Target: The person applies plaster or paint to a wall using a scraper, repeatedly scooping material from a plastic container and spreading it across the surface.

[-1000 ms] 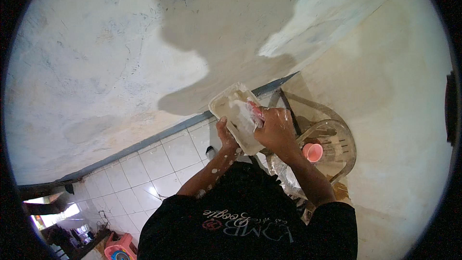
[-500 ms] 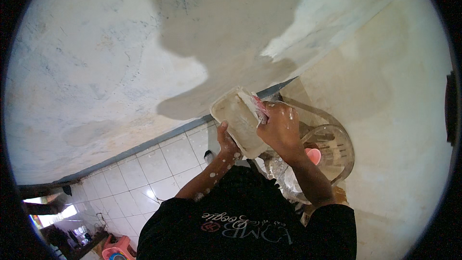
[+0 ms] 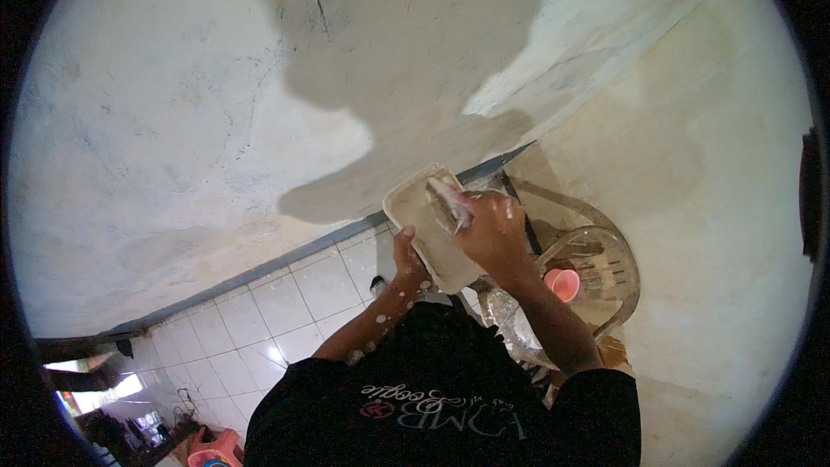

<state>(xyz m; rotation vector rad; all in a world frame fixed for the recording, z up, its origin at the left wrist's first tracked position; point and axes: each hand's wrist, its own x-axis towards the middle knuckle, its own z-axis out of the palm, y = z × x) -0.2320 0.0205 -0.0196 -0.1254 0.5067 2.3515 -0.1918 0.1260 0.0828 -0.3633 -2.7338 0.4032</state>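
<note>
pale, putty-smeared and flat, the rectangular board [image 3: 430,229] sits tilted in front of the person's chest, just below the line where the plastered wall [image 3: 216,95] meets the tiled floor [image 3: 259,311]. the left hand [image 3: 406,261] grips it at the near lower edge, thumb over the rim and fingers closed under the board, so the hand is clamped on it. the right hand [image 3: 490,229] rests on top of the board near its far end, curled shut around a narrow flat tool [image 3: 448,199] whose blade lies across the wet paste; the handle is hidden inside the fist. both hands and forearms are flecked with white spatter. the wall is patchy: a darker, damp-looking grey area runs down its middle, with drier, lighter plaster to either side. to the right of the right forearm stands a clear plastic chair [image 3: 596,272], and a small pink cup [image 3: 562,284] sits on its seat, just beside the arm. the person wears a black shirt [image 3: 441,398] with printing on the chest. far down in the lower left corner a pink stool-like thing [image 3: 212,450] stands on the tiles, well apart from the hands.
</note>
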